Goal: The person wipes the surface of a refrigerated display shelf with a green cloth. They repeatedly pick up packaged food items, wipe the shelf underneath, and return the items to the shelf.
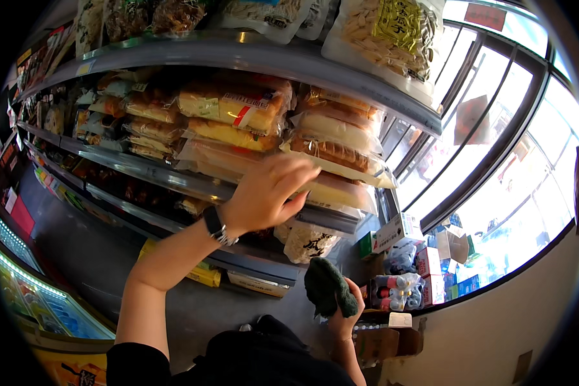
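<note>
My left hand, with a dark-banded wristwatch on its wrist, hovers before the stacked bread. Its thumb and fingers are apart, slightly blurred, and nothing shows between them. Just beyond lie bagged loaves in clear plastic at the shelf's right end. More packaged bread is piled to their left. Whether the fingertips touch a package cannot be made out. Lower down, my right hand grips a bunched dark green cloth, held below the shelf's right end.
The upper shelf's front edge juts above the bread, bearing a bag of seeds. A lower bag sits under the bread shelf. Wrapped bottles and cartons stand by the window. A lit display freezer is at left.
</note>
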Available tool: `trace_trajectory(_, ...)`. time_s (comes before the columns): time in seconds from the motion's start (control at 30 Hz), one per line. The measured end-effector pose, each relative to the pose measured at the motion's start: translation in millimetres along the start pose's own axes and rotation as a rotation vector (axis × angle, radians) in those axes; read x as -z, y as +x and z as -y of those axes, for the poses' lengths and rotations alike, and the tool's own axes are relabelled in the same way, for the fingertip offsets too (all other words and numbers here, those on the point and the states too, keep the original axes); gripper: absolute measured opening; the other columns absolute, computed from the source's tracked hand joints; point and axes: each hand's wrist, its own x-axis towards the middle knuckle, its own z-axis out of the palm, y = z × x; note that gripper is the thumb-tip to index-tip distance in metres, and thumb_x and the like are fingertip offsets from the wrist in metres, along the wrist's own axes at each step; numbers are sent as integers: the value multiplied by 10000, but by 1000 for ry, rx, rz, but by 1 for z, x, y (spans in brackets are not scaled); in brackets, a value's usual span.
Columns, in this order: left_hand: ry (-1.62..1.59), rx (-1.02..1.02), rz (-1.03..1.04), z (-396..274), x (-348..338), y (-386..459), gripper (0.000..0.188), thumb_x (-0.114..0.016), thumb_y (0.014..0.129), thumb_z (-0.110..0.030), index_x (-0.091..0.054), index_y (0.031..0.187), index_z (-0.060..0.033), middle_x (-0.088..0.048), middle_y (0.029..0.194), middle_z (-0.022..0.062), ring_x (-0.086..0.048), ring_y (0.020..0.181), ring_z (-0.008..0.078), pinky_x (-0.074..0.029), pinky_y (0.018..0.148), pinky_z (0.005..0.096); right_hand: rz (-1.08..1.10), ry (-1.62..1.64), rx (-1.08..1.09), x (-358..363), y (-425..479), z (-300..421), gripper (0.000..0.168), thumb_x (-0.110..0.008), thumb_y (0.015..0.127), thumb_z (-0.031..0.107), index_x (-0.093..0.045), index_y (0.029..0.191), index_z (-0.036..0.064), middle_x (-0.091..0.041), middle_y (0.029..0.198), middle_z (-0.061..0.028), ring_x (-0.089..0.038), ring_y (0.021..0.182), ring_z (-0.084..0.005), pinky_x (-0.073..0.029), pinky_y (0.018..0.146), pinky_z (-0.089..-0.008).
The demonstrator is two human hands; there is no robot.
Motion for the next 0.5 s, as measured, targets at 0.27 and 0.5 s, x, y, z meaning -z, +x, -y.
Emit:
trace_trajectory(0.27, 212, 26, 382, 24, -44, 66, 715, -773, 695, -285, -449, 1303, -93, -520, 1263, 107, -523, 1135, 298, -457, 921, 406, 41, 53, 31, -9, 18, -7, 239, -624, 860, 80, -597, 1063, -43, -633, 966, -59, -579, 904, -132, -448, 829, -263)
trace_trajectory(0.5, 162, 55, 427, 32, -49, 67, 481, -718, 745, -174, -546, 1182, -73, -628, 1119, 65, -615, 1006, 241, -510, 840, 351, 74, 33, 60, -3, 33, -17, 236, -603, 868, 86, -590, 1062, -48, -635, 965, -64, -580, 905, -127, -451, 826, -259)
